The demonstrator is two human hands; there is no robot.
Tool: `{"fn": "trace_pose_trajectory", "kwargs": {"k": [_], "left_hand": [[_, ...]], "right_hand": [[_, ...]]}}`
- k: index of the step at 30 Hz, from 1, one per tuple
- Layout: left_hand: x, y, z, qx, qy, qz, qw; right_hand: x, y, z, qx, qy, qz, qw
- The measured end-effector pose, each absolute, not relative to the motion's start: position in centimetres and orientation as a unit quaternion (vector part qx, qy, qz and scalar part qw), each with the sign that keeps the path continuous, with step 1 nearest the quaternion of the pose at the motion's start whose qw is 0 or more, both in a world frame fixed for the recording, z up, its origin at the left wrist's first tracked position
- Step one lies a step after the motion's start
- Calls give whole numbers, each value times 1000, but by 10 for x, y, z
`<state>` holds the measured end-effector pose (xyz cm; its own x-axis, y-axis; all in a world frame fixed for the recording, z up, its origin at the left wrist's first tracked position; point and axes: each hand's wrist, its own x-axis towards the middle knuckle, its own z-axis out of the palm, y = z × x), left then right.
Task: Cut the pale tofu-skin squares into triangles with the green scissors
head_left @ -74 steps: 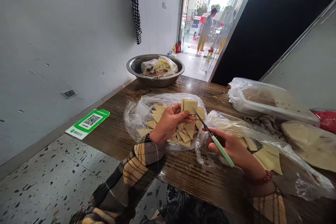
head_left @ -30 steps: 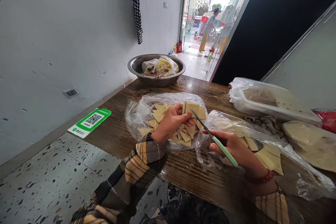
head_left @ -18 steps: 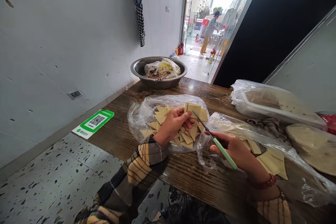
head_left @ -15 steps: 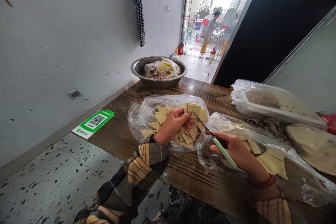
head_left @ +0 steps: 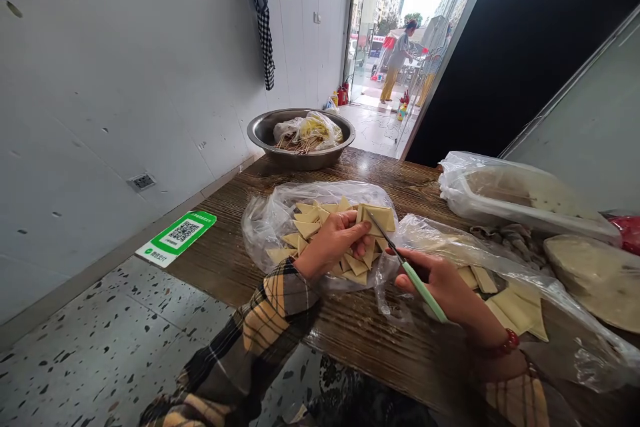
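My left hand (head_left: pixel 335 244) pinches a small stack of tan tofu-skin pieces (head_left: pixel 377 217) above a clear plastic bag (head_left: pixel 265 223) that holds several cut triangles (head_left: pixel 305 223). My right hand (head_left: pixel 445 287) is closed round green-handled scissors (head_left: pixel 406 267). Their blades point up-left and lie across the lower edge of the held stack. Both sleeves are plaid.
A steel bowl (head_left: pixel 265 135) with skewers and a bag stands at the far end of the wooden table (head_left: pixel 350 327). Bagged sheets (head_left: pixel 515 307), a covered tray (head_left: pixel 520 193) and a round sheet (head_left: pixel 595 273) lie right. A person (head_left: pixel 397 57) stands outside the doorway.
The square stack in my left hand has dropped lower toward the bag and now shows as triangular pieces under the scissor blades. The right hand has hardly shifted.
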<state>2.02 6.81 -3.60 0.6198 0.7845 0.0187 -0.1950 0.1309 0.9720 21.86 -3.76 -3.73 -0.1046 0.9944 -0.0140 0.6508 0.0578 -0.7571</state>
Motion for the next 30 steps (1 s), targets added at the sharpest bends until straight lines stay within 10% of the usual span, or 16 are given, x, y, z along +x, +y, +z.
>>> {"fn": "trace_pose_trajectory", "kwargs": {"k": [30], "left_hand": [[15, 68, -30, 635, 276, 330, 641]], "right_hand": [[223, -36, -42, -610, -678, 292, 288]]}}
